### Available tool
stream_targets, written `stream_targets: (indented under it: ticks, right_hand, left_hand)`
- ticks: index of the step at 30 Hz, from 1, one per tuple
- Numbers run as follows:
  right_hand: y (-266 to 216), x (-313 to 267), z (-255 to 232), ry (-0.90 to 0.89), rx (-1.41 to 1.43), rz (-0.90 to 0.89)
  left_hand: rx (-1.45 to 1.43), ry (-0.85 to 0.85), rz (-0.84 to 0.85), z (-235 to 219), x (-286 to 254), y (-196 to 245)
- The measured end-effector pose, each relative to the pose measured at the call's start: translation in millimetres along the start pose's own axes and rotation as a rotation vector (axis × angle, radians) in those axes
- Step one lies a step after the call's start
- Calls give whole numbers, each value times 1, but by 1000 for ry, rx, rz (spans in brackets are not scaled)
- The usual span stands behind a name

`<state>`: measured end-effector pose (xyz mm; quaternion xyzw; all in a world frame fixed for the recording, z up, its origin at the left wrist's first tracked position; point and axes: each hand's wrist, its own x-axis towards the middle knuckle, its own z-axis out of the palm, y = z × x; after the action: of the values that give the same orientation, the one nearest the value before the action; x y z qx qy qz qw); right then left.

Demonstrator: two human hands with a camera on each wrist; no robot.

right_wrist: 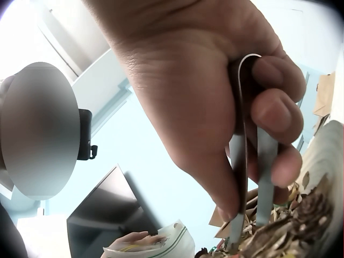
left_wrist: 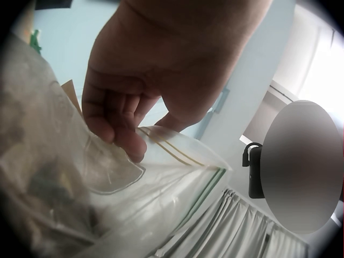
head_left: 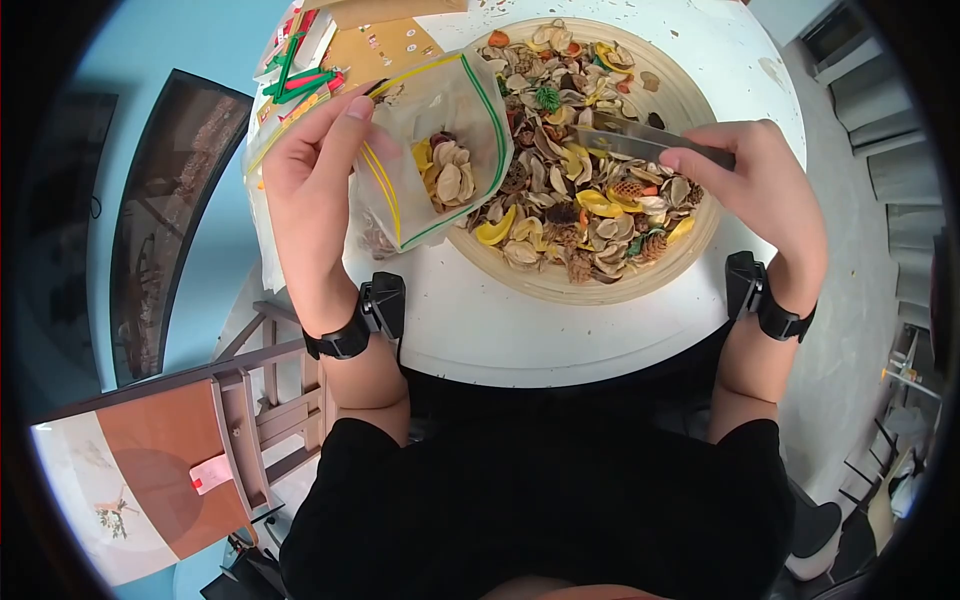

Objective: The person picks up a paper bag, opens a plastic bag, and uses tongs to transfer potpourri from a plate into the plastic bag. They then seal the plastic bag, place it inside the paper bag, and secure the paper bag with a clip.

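My left hand pinches the edge of a clear zip bag with yellow and green seal strips, its mouth spread toward the basket. Pale and yellow dried petals lie inside the bag. In the right wrist view, metal tongs bent in a U sit between the thumb and fingers of my right hand. Their tips reach into potpourri of dried petals, pine cones and yellow and green pieces. A round shallow wooden basket holds this potpourri under my right hand.
The white table has small crumbs along its far side. Left of the basket lie green and red sticks and packets, beside a brown cardboard piece. A wooden chair stands at the lower left, below the table's edge.
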<state>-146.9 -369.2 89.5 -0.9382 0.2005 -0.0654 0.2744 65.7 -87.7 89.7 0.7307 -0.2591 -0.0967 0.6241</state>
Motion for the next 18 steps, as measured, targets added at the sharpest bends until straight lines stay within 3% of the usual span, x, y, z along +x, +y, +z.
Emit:
stream_targets:
  ticks: [7, 10, 13, 18]
  right_hand:
    - [8, -1, -3, 104, 69, -95]
    - [7, -3, -12, 122, 102, -32]
    - [3, -6, -6, 280, 273, -163]
    - [-35, -13, 10, 292, 349, -256]
  left_hand:
    - [-2, -5, 1, -1, 2, -3]
    - [6, -7, -5, -2, 2, -3]
    - [-2, -14, 4, -1, 2, -3]
    - [-10, -22, 7, -2, 3, -5]
